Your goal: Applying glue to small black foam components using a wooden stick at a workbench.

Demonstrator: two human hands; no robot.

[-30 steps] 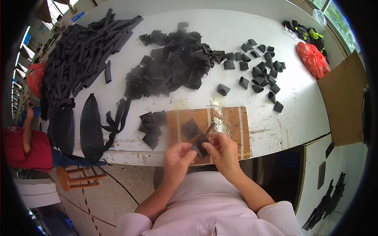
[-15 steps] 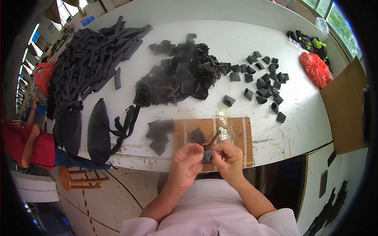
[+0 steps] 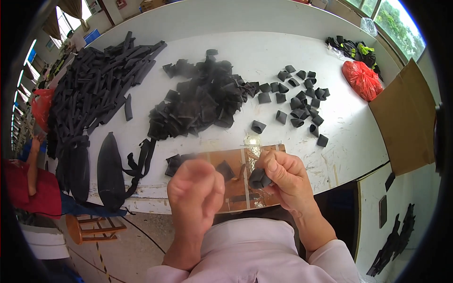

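My right hand (image 3: pixel 289 184) is closed on a small black fabric loop (image 3: pixel 258 178), gripped between thumb and fingers above the brown board (image 3: pixel 236 191). My left hand (image 3: pixel 194 194) is apart from the loop, raised over the board's left side and smeared by motion; its fingers cannot be made out well. Between the hands a flat black fabric piece (image 3: pixel 225 170) lies on the board. Beside it shows a narrow brown strip-like thing (image 3: pixel 243 172), partly hidden. More black pieces (image 3: pixel 173 164) lie just past my left hand.
A heap of flat black pieces (image 3: pixel 203 99) covers the white table's middle. Folded loops (image 3: pixel 297 106) are scattered to its right, long black strips (image 3: pixel 99 80) piled left. A red plastic bag (image 3: pixel 361 80) and cardboard sheet (image 3: pixel 403 122) stand right. A person in red (image 3: pixel 35 188) is at left.
My hands have parted: the left moved left and up, the right holds the loop alone, turned to show its opening. The brown thing between my fingers earlier is now lower, near the board.
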